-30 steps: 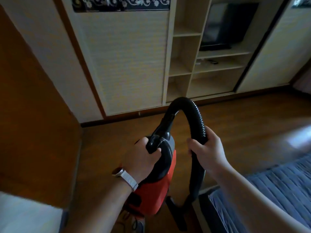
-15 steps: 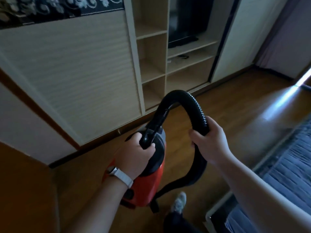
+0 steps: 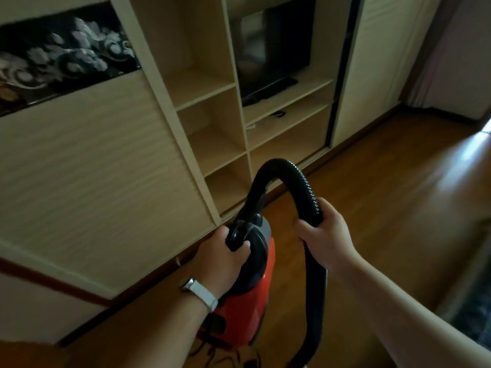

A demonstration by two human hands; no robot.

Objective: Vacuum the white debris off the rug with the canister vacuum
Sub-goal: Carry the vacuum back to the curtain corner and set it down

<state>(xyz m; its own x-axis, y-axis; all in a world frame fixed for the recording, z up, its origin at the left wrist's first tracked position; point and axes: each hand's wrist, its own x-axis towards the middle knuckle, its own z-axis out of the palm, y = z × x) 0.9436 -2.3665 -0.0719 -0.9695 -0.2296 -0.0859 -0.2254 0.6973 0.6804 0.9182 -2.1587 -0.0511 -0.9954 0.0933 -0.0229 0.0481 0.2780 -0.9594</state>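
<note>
Now: canister vacuum (image 3: 248, 298) at lower centre of frame, over the wooden floor (image 3: 385, 208). Body glossy red, top cap black with a grey band. My left hand (image 3: 221, 257), white-strapped watch (image 3: 200, 290) on the wrist, is curled round the black carry handle (image 3: 236, 237). The ribbed black hose (image 3: 297, 179) arches up from the cap and drops on the right. My right hand (image 3: 325, 235) grips it just past the crest. Shelf unit (image 3: 212, 107) with a dark screen (image 3: 273, 49) at upper centre.
</note>
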